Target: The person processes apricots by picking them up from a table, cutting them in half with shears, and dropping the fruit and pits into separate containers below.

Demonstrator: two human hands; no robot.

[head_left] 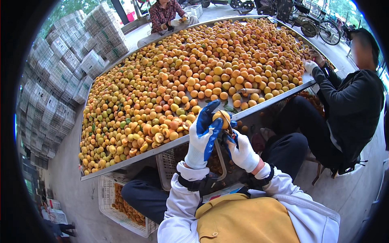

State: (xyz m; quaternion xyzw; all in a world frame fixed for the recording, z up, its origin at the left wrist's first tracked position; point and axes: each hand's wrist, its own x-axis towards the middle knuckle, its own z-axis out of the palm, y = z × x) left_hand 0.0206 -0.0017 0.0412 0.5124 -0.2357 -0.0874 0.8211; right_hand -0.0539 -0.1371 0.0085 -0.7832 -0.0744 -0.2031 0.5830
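Observation:
My left hand [204,135], in a white glove with a blue coated palm, grips a yellow-orange apricot [219,118] just over the near edge of the table. Closed in my right hand [244,152], gloved the same way, is a small cutting tool [229,128] with a thin curved blade. The blade lies against the apricot's right side. Fingers hide the tool's handle, so its exact kind is unclear. Beyond my hands, a heap of apricots [194,81] covers the metal-rimmed table [142,156]. Some split halves lie near its front edge.
Below the table stand a white plastic crate [106,197] holding apricot pieces and another crate [165,164]. A person in dark clothing [352,105] works close at my right; another person [164,18] sits across the table. Stacked crates [56,81] rise at left. A bicycle [328,32] stands far right.

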